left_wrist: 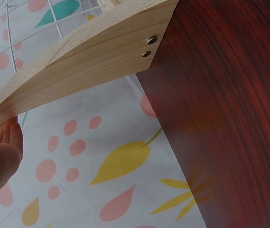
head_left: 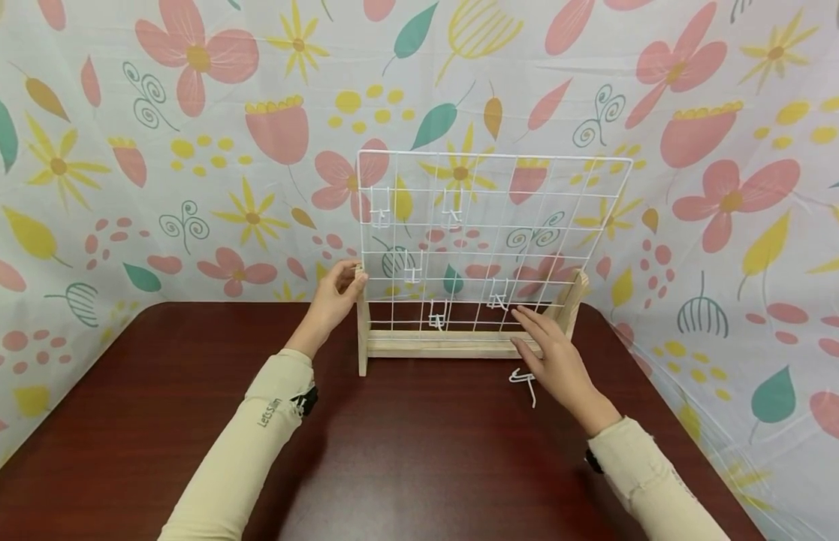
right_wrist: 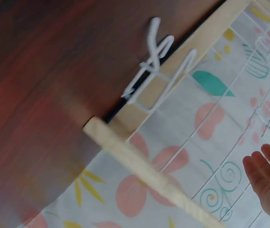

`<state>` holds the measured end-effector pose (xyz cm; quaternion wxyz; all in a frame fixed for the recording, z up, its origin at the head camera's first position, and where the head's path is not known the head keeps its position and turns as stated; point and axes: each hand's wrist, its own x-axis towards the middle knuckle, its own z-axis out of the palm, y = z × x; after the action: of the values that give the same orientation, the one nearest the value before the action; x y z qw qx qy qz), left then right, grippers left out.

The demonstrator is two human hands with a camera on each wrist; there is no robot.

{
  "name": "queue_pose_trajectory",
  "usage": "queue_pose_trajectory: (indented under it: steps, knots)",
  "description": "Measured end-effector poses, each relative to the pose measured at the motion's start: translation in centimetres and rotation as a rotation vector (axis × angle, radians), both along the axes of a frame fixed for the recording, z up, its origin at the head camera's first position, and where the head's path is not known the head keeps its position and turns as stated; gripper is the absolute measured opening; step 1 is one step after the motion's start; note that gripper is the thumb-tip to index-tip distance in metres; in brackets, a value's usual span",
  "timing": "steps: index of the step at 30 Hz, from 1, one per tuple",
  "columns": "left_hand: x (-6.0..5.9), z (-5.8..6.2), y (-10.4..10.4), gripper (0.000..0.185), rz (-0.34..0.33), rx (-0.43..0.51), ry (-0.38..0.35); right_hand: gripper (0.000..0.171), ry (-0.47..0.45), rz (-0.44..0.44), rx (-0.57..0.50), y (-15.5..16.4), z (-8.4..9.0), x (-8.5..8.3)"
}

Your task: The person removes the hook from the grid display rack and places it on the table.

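Nearest you, both cream sleeves run up from the bottom edge across the dark red tabletop (head_left: 189, 391). Your right hand (head_left: 550, 353) sits at about 2 o'clock from the tabletop's centre, fingers straight and loosely spread, holding nothing; the fingertips reach the lower right part of the white wire grid (head_left: 493, 240), close to the hook (head_left: 498, 294) hung there, though contact cannot be confirmed. Just at 7 o'clock of that hand, a loose white wire hook (head_left: 525, 383) lies flat on the tabletop, close in front of the wooden base rail (head_left: 446, 343); the right wrist view shows it (right_wrist: 156, 66) lying beside the rail, not on the grid. Your left hand (head_left: 338, 294) is at about 11 o'clock from the tabletop's centre, fingers curled around the top of the left wooden upright (head_left: 362, 330); the left wrist view shows fingertips (left_wrist: 11, 135) against the underside of the wood. The grid stands upright in the wooden stand toward the far edge of the tabletop. Four more hooks hang on it: one low centre (head_left: 437, 315), one mid-left (head_left: 412, 270), two in the upper rows at left (head_left: 381, 210) and centre (head_left: 451, 210). Behind, at 12 o'clock, the floral backdrop (head_left: 257, 150) wraps the far and side edges.
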<state>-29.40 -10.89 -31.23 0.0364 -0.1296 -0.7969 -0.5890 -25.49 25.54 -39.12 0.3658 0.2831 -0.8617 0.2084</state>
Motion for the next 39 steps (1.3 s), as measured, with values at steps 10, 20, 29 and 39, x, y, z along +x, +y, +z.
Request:
queue_pose_trajectory:
  steps: [10, 20, 29, 39]
  knots:
    - [-0.1, 0.0, 0.0, 0.045, 0.003, 0.000, -0.001, 0.047, 0.031, -0.017, -0.143, -2.1, 0.3, -1.7]
    - [-3.2, -2.9, -0.5, 0.045, 0.008, 0.013, 0.003, 0.036, 0.100, -0.011, -0.244, -3.2, -0.1, -3.0]
    - [-3.1, -2.8, -0.6, 0.047, 0.000, 0.031, 0.006, 0.031, 0.125, -0.007, -0.265, -3.5, 0.1, -3.6]
    - [-3.3, -3.1, -0.6, 0.042, 0.017, 0.031, 0.054, 0.027, 0.164, -0.003, -0.281, -4.1, 0.2, -3.9]
